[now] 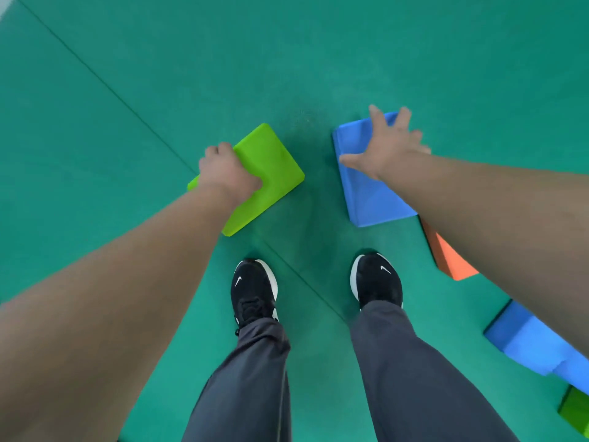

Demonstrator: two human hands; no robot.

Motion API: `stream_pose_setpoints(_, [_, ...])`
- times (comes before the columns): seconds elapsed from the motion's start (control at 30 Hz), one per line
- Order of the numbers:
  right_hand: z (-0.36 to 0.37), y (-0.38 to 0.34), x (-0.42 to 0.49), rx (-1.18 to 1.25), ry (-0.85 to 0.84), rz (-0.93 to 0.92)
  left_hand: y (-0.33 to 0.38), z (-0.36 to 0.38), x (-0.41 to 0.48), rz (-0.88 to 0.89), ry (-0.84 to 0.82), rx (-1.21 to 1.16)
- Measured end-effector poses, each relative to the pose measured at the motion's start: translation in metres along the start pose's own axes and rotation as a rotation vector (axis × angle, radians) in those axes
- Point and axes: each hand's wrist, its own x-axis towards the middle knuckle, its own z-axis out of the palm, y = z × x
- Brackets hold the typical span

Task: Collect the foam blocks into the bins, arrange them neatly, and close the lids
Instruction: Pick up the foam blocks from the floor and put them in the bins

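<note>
The green floor [318, 43] fills the view, crossed by a thin seam that runs diagonally between the person's feet; no bin or lid shows anywhere. Largest of the foam blocks is the blue block [366, 199] just right of that seam, standing on a long side. Left of the seam lies the lime block [274, 167], then a second blue block [529, 342] and an orange block [452, 256] partly hidden under the right forearm, and a dark green block [577, 413] cut off at the lower right. The left grip [228, 173] is curled round the near corner of the lime block, thumb on top; whether it is off the floor I cannot tell. The right grip [389, 148] is spread wide over the blue block's far end, fingers straight and blurred, holding nothing yet. The risk lies there: one hand across so broad a block may pinch only soft foam, which could slip or tip onto the orange block. A corner hold on the lime block may twist.
</note>
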Motion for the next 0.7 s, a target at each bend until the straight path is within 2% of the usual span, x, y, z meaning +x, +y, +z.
stream_pose_setpoints(0.1, [0.014, -0.005, 0.024, -0.023, -0.028, 0.013, 0.017, 0.019, 0.025, 0.013, 0.014, 0.013])
stream_pose_setpoints(0.23, [0.035, -0.007, 0.033, -0.06, 0.041, -0.013, 0.025, 0.033, 0.038, 0.017, 0.084, 0.331])
stream_pose_setpoints(0.33, [0.042, -0.004, 0.033, -0.032, 0.112, -0.04, 0.027, 0.026, 0.042, 0.03, 0.017, 0.447])
stream_pose_setpoints(0.5, [0.035, 0.002, 0.016, 0.045, 0.166, -0.117, 0.002, 0.017, 0.035, -0.11, -0.128, 0.292])
stream_pose_setpoints(0.6, [0.031, 0.002, -0.008, 0.045, 0.141, -0.166, -0.018, 0.019, 0.01, -0.171, -0.184, 0.031])
stream_pose_setpoints(0.7, [0.028, 0.002, -0.04, 0.001, 0.098, -0.197, -0.026, 0.019, -0.025, -0.146, -0.202, -0.177])
